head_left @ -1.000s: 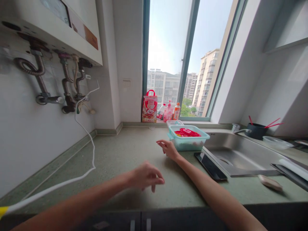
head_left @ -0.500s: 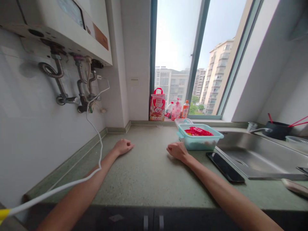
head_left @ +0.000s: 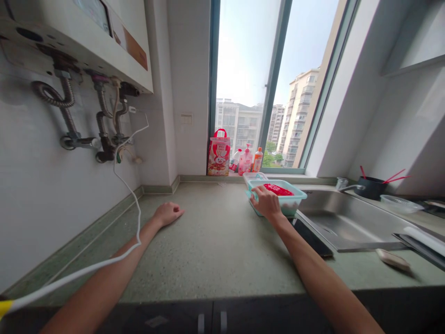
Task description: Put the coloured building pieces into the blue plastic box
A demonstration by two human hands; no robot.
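My left hand point(head_left: 168, 214) rests on the green counter, fingers curled in loosely and nothing visible in them. My right hand point(head_left: 266, 202) is at the near left corner of a light-teal plastic food container point(head_left: 295, 202), its bent fingers closed over the rim. Inside the container lies a red packet point(head_left: 279, 189) with white lettering; what is beneath it is hard to make out. A clear plastic lid point(head_left: 255, 176) sits behind the container. Near my right wrist, a black phone point(head_left: 313, 239) lies flat on the counter, partly covered by my forearm.
A steel sink point(head_left: 344, 218) is set in on the right, with a bar of soap point(head_left: 392, 260) before it. A white cable point(head_left: 139, 218) hangs across my left forearm. On the windowsill stand a red-and-white bag point(head_left: 219, 155) and several bottles. A water heater point(head_left: 114, 51) hangs upper left.
My right hand has moved right and forward from the bare counter onto the container's left rim. My left hand stays on the counter. The view has turned slightly right.
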